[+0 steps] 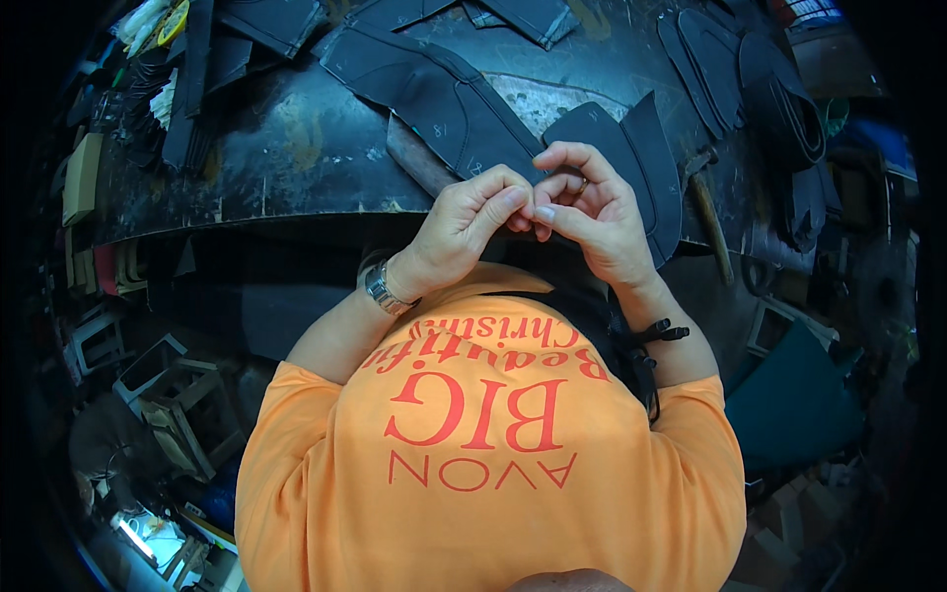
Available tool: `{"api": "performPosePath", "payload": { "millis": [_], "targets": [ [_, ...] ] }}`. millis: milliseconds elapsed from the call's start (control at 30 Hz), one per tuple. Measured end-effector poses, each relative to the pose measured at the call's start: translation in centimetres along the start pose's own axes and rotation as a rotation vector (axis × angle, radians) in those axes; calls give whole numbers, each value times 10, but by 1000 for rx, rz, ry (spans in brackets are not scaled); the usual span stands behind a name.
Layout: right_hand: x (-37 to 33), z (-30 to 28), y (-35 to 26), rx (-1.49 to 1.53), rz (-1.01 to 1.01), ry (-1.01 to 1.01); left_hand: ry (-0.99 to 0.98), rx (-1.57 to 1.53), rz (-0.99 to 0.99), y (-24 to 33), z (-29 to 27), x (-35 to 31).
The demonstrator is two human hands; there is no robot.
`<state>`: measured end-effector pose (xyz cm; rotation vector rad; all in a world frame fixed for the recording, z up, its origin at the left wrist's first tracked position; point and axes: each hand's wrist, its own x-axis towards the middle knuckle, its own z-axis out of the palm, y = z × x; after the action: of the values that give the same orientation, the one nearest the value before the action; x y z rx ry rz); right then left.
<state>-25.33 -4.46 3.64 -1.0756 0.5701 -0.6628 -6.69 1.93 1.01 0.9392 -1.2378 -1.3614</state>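
The person stands close to the hammer (707, 209), both bare hands raised just to its left. The left hand (462, 229) is curled, its thumb bent against the side of the forefinger; the right hand (600, 212) brings its thumb in to meet those fingertips, its upper fingers loosely arched. From here I cannot tell whether anything thin is pinched between them, or whether the tips merely touch.

The work lies behind and below the hands: one dark stitched panel (434, 94) stretches away well left of the hammer, and a second dark panel (646, 163) lies just beside it on that same side. Between the two panels, a pale slab (567, 97) shows, also left of the hammer. A thick dark roll (787, 111) sits to its right and farther off.

The hammer's handle juts past the edge of the table (286, 163), so a swing of the right forearm could knock it to the floor. The near panel droops over that edge too; a brush from the body might drag it down. The black cord (659, 333) at the right wrist could snag on either. Anything tiny in those fingertips, I'd judge, would be easily lost against such dark material.
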Motion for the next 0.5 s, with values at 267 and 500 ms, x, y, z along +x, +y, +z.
{"api": "performPosePath", "payload": {
  "millis": [267,500],
  "targets": [
    [0,0,-3,-93,26,-9,-16,219,31,5,1,2],
    [2,0,3,-191,-9,-11,1,373,58,7,2,2]
  ]
}}
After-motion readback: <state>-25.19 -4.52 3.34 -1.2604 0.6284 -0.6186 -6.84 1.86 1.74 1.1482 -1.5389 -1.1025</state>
